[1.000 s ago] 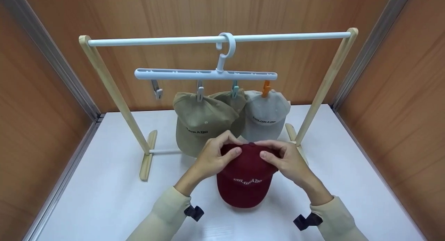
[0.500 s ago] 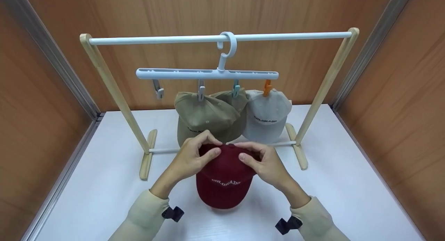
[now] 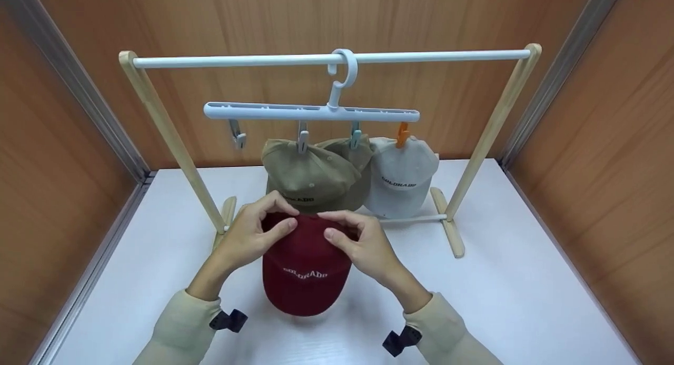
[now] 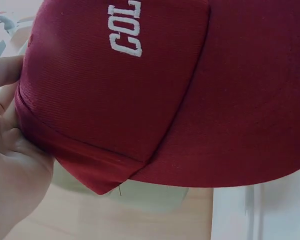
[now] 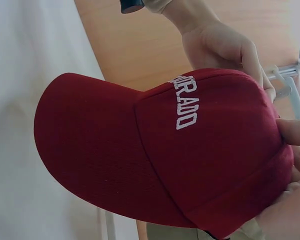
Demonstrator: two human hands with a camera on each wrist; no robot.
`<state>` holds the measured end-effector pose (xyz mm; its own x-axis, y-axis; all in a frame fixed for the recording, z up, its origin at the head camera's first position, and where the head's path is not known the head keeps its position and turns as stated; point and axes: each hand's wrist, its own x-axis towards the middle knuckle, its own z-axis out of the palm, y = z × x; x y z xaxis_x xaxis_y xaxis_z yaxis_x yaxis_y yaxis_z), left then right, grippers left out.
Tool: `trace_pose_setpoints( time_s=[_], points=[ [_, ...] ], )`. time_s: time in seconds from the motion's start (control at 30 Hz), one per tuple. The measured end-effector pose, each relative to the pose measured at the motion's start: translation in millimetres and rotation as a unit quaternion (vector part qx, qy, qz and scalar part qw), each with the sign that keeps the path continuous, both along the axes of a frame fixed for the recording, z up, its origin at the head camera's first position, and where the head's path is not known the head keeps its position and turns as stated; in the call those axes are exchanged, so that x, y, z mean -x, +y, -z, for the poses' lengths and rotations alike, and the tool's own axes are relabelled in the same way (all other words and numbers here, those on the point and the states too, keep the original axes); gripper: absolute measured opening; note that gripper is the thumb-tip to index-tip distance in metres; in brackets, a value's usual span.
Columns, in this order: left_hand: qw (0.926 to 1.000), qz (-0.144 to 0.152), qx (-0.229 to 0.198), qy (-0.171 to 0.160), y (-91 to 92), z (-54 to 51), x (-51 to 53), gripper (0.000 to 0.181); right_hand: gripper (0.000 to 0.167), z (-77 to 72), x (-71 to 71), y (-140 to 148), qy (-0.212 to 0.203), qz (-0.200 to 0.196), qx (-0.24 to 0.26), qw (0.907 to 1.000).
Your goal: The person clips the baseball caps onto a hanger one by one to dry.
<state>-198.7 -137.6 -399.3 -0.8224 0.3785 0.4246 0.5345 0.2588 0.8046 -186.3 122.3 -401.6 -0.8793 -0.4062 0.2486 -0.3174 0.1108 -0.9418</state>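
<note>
A dark red baseball cap [image 3: 308, 257] with white COLORADO lettering hangs between my two hands, its brim pointing down toward me. My left hand [image 3: 251, 236] pinches the crown on its left side, thumb in front. On the right side my right hand [image 3: 371, 246] pinches the crown in the same way. The fingers behind the cap are partly hidden. In the left wrist view, the cap [image 4: 115, 95] fills most of the picture. Behind it, a bare grey clip [image 3: 238, 136] hangs from the left end of a pale blue hanger [image 3: 274, 112].
Olive fabric caps [image 3: 310, 170] hang from a grey clip [image 3: 303, 139] and a teal clip [image 3: 356, 137]. An orange clip [image 3: 403, 136] holds a light grey cap [image 3: 403, 180]. The hanger hooks over the white rod [image 3: 226, 62] of a wooden-legged rack [image 3: 487, 138] on a white table [image 3: 505, 280].
Both hands have carried the red cap leftward across the front of the hanging caps, keeping the same grip. The hanger and hanging caps have stayed in place.
</note>
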Motion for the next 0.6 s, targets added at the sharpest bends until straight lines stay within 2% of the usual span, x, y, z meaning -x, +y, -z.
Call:
trace_pose_setpoints(
  time_s=[0.17,0.6],
  points=[
    [0.9996,-0.023,0.009,0.015,-15.7,-3.4,2.9,0.012,0.03,-4.4,5.8,-14.7,-0.004,-0.013,-0.001,0.9999],
    [0.9988,-0.044,0.008,0.018,-45.6,-14.6,4.3,0.015,0.03,-19.4,13.6,-44.9,-0.01,-0.027,0.007,0.9996]
  ],
)
